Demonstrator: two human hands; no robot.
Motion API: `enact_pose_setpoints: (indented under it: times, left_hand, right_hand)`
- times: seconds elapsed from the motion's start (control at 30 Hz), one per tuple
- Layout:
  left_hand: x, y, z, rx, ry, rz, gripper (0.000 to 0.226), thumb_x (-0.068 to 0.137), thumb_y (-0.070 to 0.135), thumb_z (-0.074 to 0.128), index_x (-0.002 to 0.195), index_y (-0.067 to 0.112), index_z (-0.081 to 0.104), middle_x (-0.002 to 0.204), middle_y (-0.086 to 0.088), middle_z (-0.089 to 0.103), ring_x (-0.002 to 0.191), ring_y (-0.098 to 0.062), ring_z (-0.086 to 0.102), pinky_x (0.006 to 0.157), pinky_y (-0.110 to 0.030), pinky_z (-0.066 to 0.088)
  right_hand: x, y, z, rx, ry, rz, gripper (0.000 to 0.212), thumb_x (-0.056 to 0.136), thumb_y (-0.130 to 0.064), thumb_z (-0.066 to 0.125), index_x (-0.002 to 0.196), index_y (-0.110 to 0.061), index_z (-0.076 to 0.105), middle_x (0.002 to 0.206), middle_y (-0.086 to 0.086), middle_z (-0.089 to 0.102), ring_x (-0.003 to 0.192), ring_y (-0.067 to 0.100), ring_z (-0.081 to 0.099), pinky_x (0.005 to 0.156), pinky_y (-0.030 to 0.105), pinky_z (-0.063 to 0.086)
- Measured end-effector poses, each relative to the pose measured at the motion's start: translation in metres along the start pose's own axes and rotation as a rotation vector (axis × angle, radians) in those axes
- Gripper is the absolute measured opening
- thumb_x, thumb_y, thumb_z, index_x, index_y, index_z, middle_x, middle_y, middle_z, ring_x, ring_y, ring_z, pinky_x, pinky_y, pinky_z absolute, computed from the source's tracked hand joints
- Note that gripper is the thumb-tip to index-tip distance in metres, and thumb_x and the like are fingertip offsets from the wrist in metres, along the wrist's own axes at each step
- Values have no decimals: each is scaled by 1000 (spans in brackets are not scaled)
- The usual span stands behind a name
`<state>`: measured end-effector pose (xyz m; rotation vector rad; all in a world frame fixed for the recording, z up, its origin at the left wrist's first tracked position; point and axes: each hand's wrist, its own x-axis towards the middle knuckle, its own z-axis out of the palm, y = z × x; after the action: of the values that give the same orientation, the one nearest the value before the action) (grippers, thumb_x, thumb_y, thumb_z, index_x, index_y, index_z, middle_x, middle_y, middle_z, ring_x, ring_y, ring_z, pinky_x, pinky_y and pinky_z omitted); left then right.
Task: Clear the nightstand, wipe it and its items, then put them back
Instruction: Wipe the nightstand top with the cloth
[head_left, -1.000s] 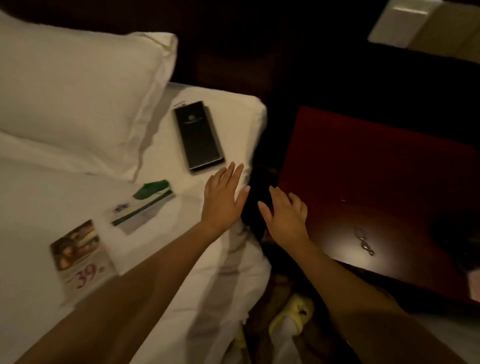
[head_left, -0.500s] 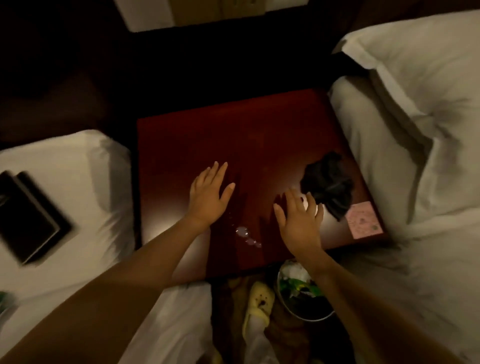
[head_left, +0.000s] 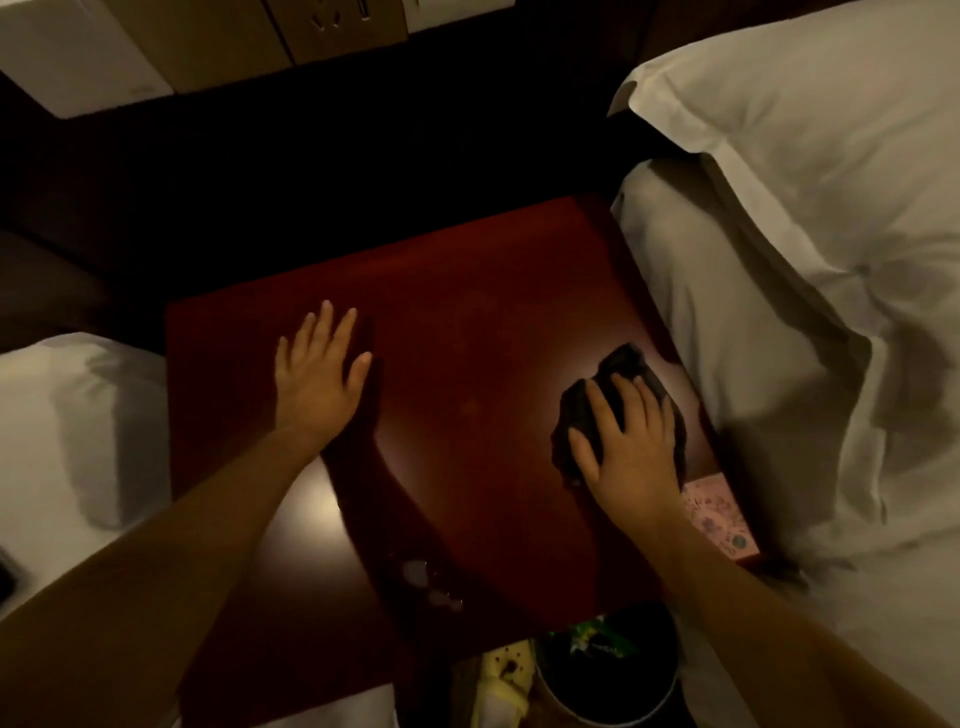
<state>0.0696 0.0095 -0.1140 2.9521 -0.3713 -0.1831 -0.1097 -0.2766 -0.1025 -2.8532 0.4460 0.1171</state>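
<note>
The dark red nightstand (head_left: 467, 332) fills the middle of the view, between two white beds. A crumpled black cloth (head_left: 626, 366) lies near its right edge, and my right hand (head_left: 631, 441) lies on top of it with fingers curled over it. My left hand (head_left: 317, 374) rests flat on the left part of the top, fingers spread, holding nothing. A pink card (head_left: 719, 514) lies at the nightstand's front right corner, just behind my right wrist. A small wet or shiny patch (head_left: 428, 579) shows near the front edge.
A white pillow (head_left: 810, 135) and bedding lie to the right, another white bed (head_left: 67, 415) to the left. A waste bin (head_left: 608, 675) with rubbish and a yellow slipper (head_left: 506, 675) stand on the floor in front. A wall socket panel (head_left: 337, 26) is at the back.
The view swung from the left bed to the nightstand. My right hand moved right onto the black cloth. My left hand moved onto the left part of the top.
</note>
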Motion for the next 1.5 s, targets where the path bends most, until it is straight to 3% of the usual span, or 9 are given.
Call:
enact_pose_setpoints:
  times: [0.17, 0.6, 1.03, 1.5]
  left_hand:
    - [-3, -44, -1, 14, 23, -136, 56, 98, 43, 35, 150, 27, 20, 161, -5, 12, 149, -23, 7, 118, -50, 1]
    - [6, -65, 2, 66, 34, -125, 66, 90, 60, 14, 150, 32, 15, 162, 0, 9, 149, -15, 1, 118, -48, -6]
    - [8, -63, 2, 87, 35, -117, 66, 90, 58, 17, 150, 29, 17, 161, -2, 11, 149, -17, 4, 119, -54, 2]
    - [8, -67, 4, 37, 31, -102, 67, 90, 61, 15, 150, 31, 15, 162, 0, 6, 149, -15, -2, 119, -53, -4]
  right_hand:
    - [6, -8, 8, -68, 10, 47, 59, 88, -51, 31, 140, -24, 42, 145, 20, 41, 137, 41, 33, 110, 61, 21]
    - [109, -44, 14, -77, 59, -81, 60, 89, -55, 29, 144, -31, 33, 153, 17, 30, 142, 40, 22, 112, 63, 12]
    - [214, -102, 21, 20, 92, -124, 58, 92, -53, 34, 145, -31, 31, 156, 14, 24, 145, 37, 13, 114, 62, 4]
    - [178, -175, 40, 63, 56, -40, 61, 93, -53, 28, 148, -27, 22, 159, 12, 16, 147, 36, 7, 115, 61, -1]
